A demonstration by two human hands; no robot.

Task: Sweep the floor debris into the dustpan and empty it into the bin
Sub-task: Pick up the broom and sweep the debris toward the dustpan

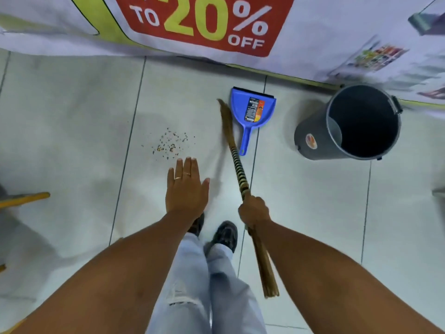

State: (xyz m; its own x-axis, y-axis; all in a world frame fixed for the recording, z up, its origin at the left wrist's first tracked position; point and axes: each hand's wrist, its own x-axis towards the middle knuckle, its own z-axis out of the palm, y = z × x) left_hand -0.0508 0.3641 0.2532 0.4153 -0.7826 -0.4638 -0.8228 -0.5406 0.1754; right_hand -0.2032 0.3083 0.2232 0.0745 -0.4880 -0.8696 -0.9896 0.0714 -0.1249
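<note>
On the white tiled floor point(301, 213), scattered debris point(168, 143) lies left of the blue dustpan point(252, 109), the grey bin point(349, 121) standing further right. Right hand point(254, 212) fingers clamp the broom point(237, 160); left hand point(186, 186) hovers flat, fingers extended together.

The banner point(216, 25) reads "TO 20% OFF"; dustpan label point(254, 109) illegible.

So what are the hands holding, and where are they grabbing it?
The right hand grips the broom around the middle of its stick bundle, just below the striped binding. The left hand is open and flat, holding nothing.
</note>
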